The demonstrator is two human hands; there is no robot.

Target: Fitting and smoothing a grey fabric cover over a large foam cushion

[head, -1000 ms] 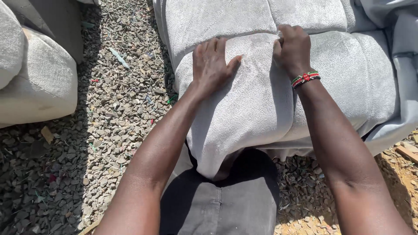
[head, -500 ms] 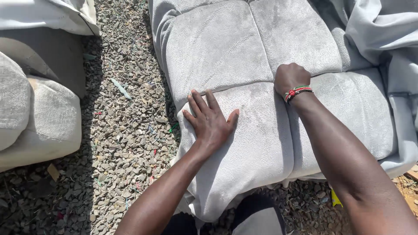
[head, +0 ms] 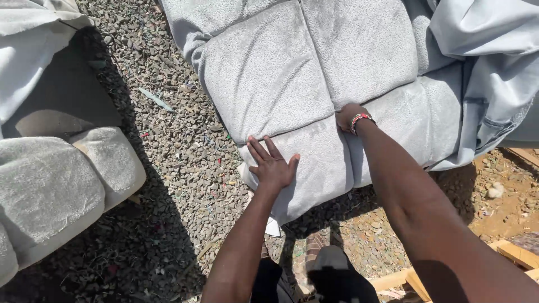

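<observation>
Hands pressing grey tufted cushion: left hand lying flat, grip wide; right hand digging into seam, grip narrow. Risk: cushion edge sliding onto gravel, soiling fabric.

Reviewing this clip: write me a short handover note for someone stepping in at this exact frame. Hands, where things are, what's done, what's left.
Left hand: flat, fingers spread, palm down on the near panel of the grey quilted cushion; no grip on anything.
Right hand: fingers tucked into the cushion's centre seam, a beaded wristband on the wrist; what the fingers grip is hidden.
The cushion lies on gravel; loose grey fabric drapes at its right, another upholstered piece sits at left, and wood battens lie lower right.
Done: the cushion lies spread flat under both hands.
Left: cannot tell from this frame.
</observation>
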